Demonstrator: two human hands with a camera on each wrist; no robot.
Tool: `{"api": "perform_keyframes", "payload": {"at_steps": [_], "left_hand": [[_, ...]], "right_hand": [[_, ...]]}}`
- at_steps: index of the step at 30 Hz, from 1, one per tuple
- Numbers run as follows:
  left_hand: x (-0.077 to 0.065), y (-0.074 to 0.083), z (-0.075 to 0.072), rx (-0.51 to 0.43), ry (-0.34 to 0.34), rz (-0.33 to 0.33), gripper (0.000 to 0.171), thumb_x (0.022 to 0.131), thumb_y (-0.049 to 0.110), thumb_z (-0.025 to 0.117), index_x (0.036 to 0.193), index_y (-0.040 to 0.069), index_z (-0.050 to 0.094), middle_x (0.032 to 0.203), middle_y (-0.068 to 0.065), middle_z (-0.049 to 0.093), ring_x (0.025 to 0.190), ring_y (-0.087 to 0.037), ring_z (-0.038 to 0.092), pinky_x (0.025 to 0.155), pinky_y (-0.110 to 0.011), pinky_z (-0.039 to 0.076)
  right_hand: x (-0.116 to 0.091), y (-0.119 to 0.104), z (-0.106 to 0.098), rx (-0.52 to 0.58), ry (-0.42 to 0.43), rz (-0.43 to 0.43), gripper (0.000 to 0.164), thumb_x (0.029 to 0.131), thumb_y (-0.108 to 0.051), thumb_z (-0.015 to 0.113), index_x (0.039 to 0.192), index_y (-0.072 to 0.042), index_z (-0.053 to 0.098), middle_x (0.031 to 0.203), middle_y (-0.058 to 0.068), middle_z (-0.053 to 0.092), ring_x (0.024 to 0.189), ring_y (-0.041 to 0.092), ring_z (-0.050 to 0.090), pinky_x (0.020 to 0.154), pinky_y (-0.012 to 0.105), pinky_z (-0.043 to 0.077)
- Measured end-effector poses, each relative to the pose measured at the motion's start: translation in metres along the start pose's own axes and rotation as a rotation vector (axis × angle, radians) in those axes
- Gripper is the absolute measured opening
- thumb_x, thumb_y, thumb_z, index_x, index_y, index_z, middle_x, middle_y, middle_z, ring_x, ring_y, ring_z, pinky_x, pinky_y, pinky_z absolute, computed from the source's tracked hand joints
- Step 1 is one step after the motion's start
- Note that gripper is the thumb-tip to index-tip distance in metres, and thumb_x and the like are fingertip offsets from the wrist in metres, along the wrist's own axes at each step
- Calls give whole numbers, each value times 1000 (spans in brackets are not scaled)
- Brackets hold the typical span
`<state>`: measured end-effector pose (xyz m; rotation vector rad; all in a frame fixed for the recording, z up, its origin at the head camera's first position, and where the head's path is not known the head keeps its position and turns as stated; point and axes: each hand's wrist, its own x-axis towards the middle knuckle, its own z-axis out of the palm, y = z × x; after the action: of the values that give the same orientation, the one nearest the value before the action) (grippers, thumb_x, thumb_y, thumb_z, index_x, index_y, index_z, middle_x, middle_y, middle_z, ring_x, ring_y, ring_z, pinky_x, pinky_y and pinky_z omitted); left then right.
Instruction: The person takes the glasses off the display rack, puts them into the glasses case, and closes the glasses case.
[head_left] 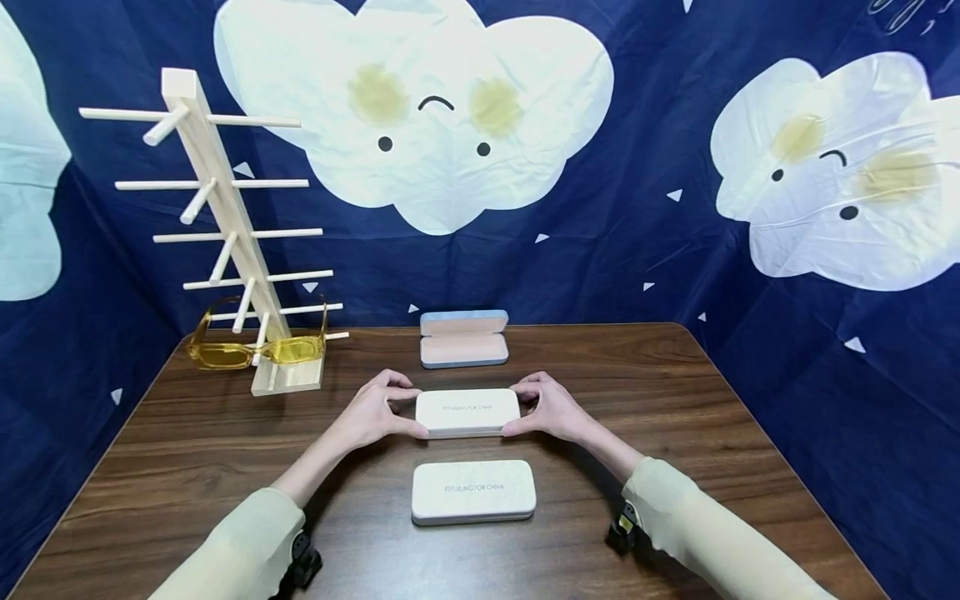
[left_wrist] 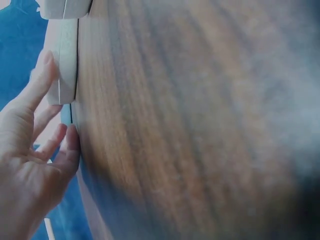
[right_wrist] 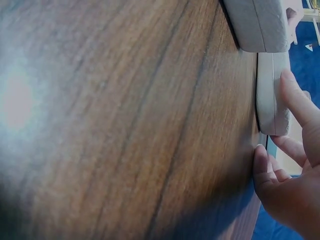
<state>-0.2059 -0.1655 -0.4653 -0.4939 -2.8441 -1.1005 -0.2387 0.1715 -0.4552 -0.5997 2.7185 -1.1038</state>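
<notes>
Both hands hold a closed white glasses case with small lettering on its lid, one at each end. My left hand grips the left end between thumb and forefinger, while my right hand pinches the right end the same way. In the left wrist view, the thumb lies along the side of the case and the other fingers curl near the tabletop. The right wrist view has the thumb against the case too. A second closed white case lies nearer, just in front of the held one.
Behind the hands, a blue glasses case stands open with a pale lining. At the back left is a wooden display rack with several pegs, and yellow sunglasses hang low on it. A dark blue cloth with clouds surrounds the wooden table.
</notes>
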Motion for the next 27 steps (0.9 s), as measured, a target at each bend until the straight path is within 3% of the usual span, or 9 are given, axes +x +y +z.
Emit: {"api": "perform_keyframes", "payload": {"at_steps": [9,20,23,27], "left_hand": [[-10,7,-1,-34,-9,-44,79,63,43,98,127,5,72,130,-9,61,115,-27,65,99,-44,51],[-26,14,2,19,5,-12,77,64,45,96,125,5,73,136,-13,60,127,-35,56,106,-53,46],[-28,16,0,17,-10,-32,83,65,47,96,132,5,69,141,-14,56,127,-35,59,107,-53,48],[-32,20,-10,-29,-8,-80,87,73,49,91,143,7,61,145,-15,53,119,-36,66,104,-52,52]], "right_hand": [[-4,-4,1,0,-19,-4,62,66,-38,98,119,-16,76,127,8,60,102,16,60,85,25,53],[-19,-11,2,-6,-33,0,67,67,-37,98,124,-12,73,138,14,56,102,19,66,93,38,56],[-20,-15,-1,15,-35,-2,73,69,-36,97,131,-9,70,141,14,55,107,22,66,95,39,56],[-21,-24,-5,35,-7,-30,69,79,-37,90,136,-7,66,142,13,56,121,28,62,100,43,55]]}}
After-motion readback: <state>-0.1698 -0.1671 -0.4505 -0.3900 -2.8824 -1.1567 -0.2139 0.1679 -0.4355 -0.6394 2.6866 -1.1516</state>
